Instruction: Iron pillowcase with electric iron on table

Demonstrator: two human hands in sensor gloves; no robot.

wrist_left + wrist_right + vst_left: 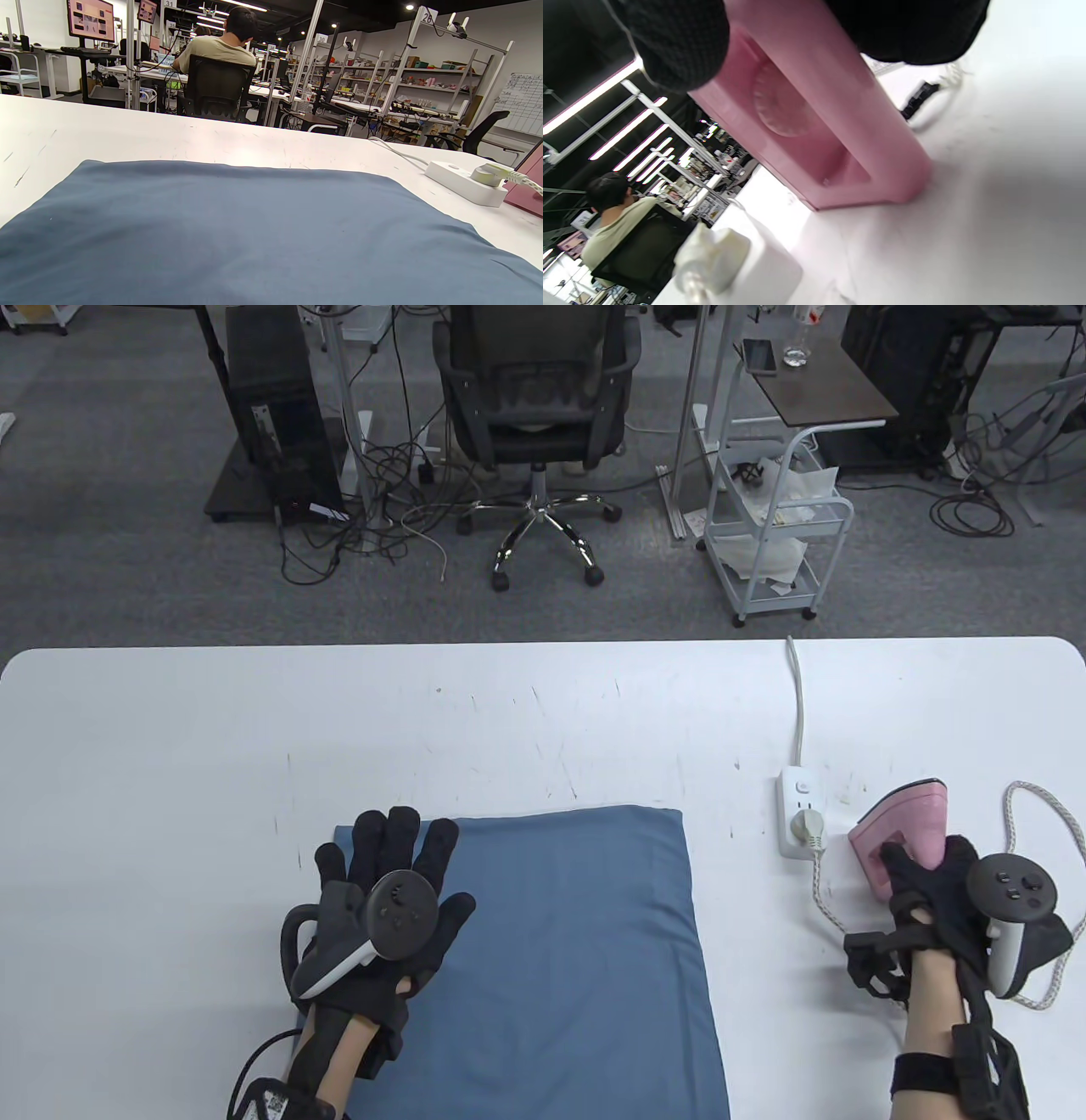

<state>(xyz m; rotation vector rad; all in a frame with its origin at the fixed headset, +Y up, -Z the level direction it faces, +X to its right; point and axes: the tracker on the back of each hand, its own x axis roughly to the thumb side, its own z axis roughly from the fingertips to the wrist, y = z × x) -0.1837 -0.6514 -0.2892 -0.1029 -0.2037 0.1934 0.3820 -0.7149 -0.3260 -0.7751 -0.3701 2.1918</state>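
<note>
Two hands: left hand [386,891] flat, right hand [933,882] gripping.

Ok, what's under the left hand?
The left hand lies flat, fingers straight, on the pillowcase's near-left part. The fabric beneath the palm is covered, so any creases there can't be seen.

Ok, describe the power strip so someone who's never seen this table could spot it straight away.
On the white table, look right of the blue pillowcase. The power strip lies just left of the pink iron that the right hand grips. It is the small white block with one plug in it.
</note>
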